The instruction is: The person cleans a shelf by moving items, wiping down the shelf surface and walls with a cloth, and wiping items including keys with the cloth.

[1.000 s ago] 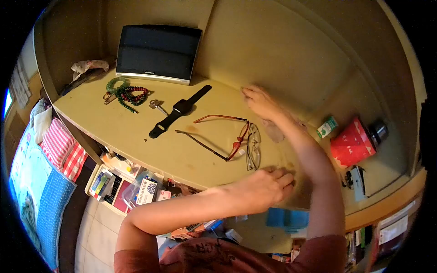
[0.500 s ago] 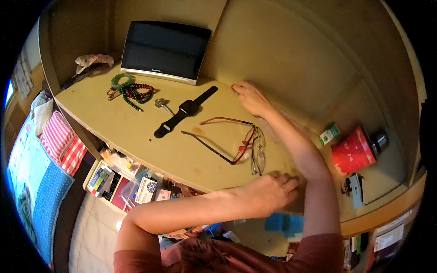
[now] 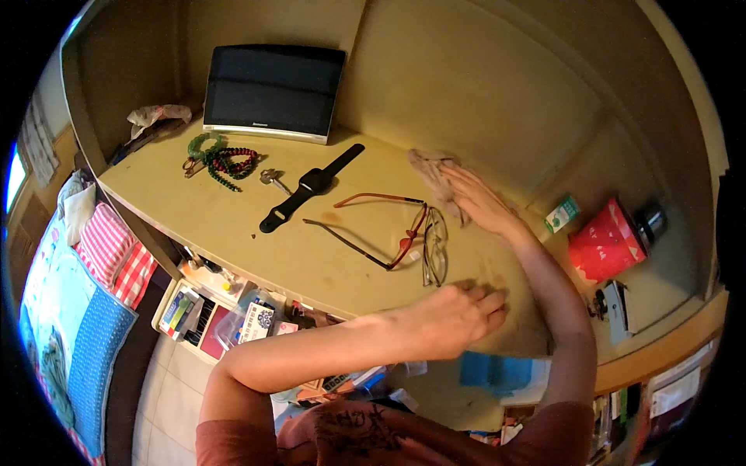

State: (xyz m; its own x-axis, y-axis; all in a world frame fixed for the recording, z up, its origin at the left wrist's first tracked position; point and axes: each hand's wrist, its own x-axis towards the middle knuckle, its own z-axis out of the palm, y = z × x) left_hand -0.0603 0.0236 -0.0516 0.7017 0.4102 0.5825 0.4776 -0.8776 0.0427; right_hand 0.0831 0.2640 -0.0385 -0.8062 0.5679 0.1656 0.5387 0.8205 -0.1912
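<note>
The right hand (image 3: 477,200) lies open upon the cloth (image 3: 432,172), fingers stretched; the left hand (image 3: 457,320) rests curled near the glasses (image 3: 406,244), its grip I cannot tell.

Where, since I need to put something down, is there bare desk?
Between the watch and the cloth, and between the red glasses and the near edge of the desk. It's crowded around the beads and key, and by the red container.

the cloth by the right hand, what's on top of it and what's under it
The right hand rests on the cloth, covering part of it. The yellowish desktop shows beside it, but whatever lies directly beneath is covered and can't be seen.
</note>
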